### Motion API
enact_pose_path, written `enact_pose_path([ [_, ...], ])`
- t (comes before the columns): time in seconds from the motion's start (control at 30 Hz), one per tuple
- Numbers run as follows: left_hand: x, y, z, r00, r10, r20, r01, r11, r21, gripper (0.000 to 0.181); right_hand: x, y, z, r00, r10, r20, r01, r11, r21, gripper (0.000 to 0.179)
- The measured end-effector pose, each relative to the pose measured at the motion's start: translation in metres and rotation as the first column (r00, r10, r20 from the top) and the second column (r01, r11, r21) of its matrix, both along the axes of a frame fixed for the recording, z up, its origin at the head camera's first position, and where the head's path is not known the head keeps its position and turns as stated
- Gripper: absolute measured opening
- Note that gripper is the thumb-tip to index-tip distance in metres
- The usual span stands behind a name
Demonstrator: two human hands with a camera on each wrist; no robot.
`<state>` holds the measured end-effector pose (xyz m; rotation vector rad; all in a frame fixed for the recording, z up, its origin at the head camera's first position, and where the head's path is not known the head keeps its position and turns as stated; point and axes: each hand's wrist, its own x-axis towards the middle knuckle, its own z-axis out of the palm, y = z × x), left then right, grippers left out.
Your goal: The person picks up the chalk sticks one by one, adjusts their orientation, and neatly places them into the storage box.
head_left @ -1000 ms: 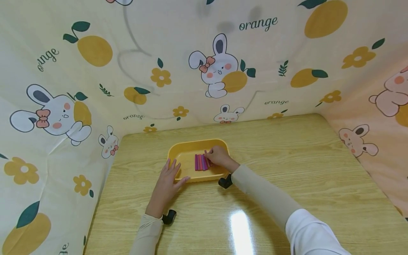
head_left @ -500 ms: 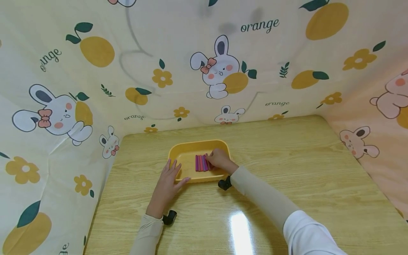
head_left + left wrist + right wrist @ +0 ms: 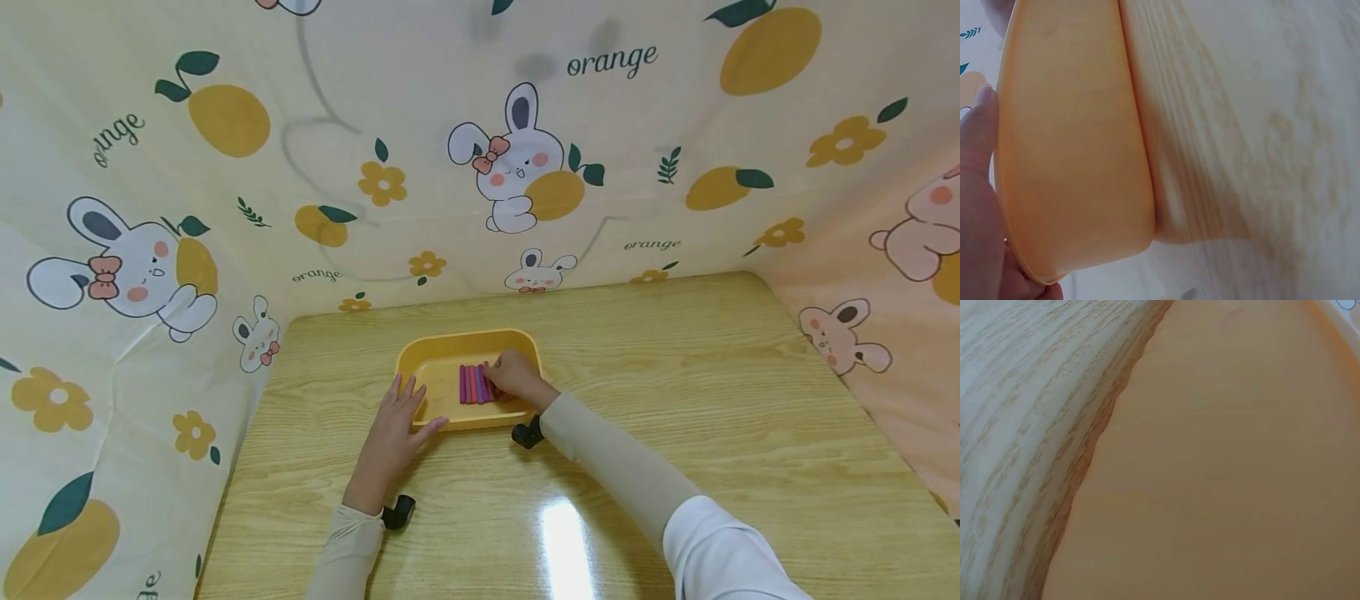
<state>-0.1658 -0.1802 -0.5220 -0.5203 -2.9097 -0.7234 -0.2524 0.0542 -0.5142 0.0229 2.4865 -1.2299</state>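
Observation:
A yellow plastic tray (image 3: 465, 344) holds several thin purple, pink and orange-red sticks (image 3: 472, 385) lined up side by side. My right hand (image 3: 517, 375) reaches into the tray from the right, its curled fingers pinching a purple stick (image 3: 487, 365) at the right end of the row. That stick's lower part is hidden by the hand. With fingers spread, my left hand (image 3: 392, 429) rests on the tray's left end, thumb along the near rim. In the left wrist view the thumb (image 3: 977, 128) lies against the rim beside the tray's outer wall (image 3: 1079, 137). Only that wall fills the right wrist view.
The tray stands on a wood-grain table (image 3: 675, 367). Cloth walls (image 3: 420, 108) printed with rabbits and oranges rise behind it and at both sides. Black wrist cameras hang at the left wrist (image 3: 399, 512) and the right wrist (image 3: 528, 432).
My right hand has lowered slightly, bringing the stick from a raised tilt down against the right end of the row. The left hand keeps its place on the tray.

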Motion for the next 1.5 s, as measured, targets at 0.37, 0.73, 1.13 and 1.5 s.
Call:
enact_pose_path([
  [0.37, 0.0008, 0.0006, 0.0004, 1.000, 0.001, -0.005, -0.001, 1.000, 0.000, 0.079, 0.0012, 0.0003, -0.0028, 1.000, 0.007, -0.015, -0.007, 1.000, -0.024, 0.038],
  [0.73, -0.0006, 0.0012, -0.0006, 1.000, -0.002, -0.009, 0.002, 1.000, 0.003, 0.079, 0.0027, 0.0003, 0.0008, 1.000, 0.000, -0.008, 0.000, 1.000, 0.018, 0.038],
  [1.13, 0.0001, 0.0003, -0.0020, 1.000, -0.001, -0.008, 0.001, 1.000, 0.001, 0.079, 0.0029, -0.0015, 0.0032, 1.000, 0.007, -0.005, -0.006, 0.998, 0.069, 0.040],
  [1.5, 0.0007, 0.0005, -0.0009, 1.000, -0.001, -0.008, 0.001, 1.000, -0.006, 0.080, 0.0043, -0.0026, 0.0043, 0.999, 0.023, -0.044, -0.018, 0.995, 0.100, 0.043],
])
